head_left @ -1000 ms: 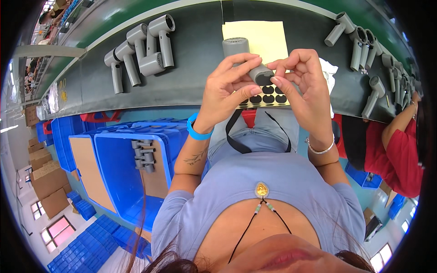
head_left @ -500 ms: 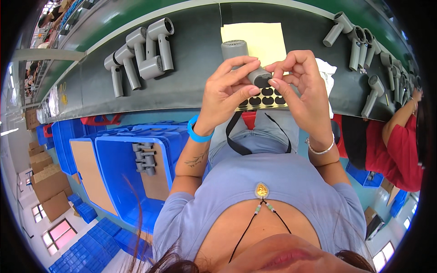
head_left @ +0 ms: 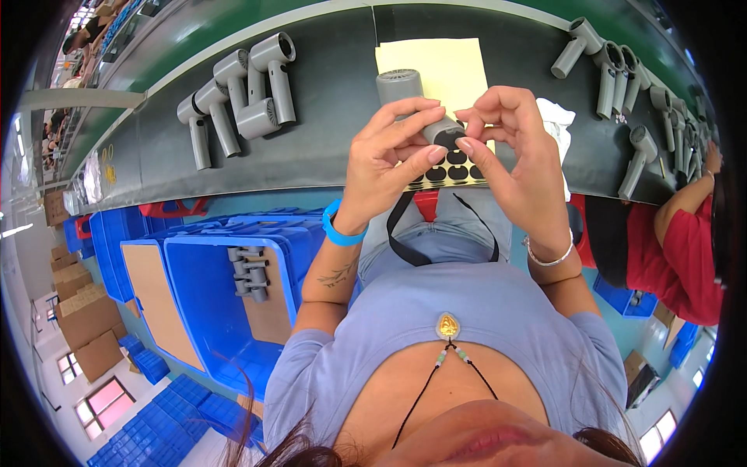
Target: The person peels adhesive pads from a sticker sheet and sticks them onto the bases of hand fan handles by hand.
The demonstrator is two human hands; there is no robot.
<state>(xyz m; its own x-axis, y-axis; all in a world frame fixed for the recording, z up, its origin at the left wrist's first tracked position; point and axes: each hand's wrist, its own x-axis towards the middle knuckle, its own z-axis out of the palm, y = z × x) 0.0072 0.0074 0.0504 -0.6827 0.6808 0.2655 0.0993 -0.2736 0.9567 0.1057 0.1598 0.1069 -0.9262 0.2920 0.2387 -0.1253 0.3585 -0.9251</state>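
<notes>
A grey hair dryer point(head_left: 399, 84) is tilted over the near edge of the bench, its handle end toward me. My left hand point(head_left: 385, 152) wraps that handle, fingers over the top and thumb beneath. At the handle's end a dark oval face shows, and my right hand point(head_left: 520, 148) closes thumb and forefinger on that end. Its other fingers are curled; whether a small piece sits between the fingertips is hidden. Just below lies a sheet of black oval stickers point(head_left: 457, 173), partly covered by my hands. Yellow paper point(head_left: 443, 66) lies behind the dryer.
Several grey hair dryers point(head_left: 272, 66) lie on the dark bench point(head_left: 327, 101) at left, more point(head_left: 576, 50) at right. A white cloth point(head_left: 557, 128) is beside my right hand. Blue crates point(head_left: 210, 311) stand lower left. A person in a red sleeve point(head_left: 681, 261) works at right.
My right thumb and forefinger have shifted slightly on the handle end, and more of the dark oval shows. My left hand keeps its hold on the hair dryer.
</notes>
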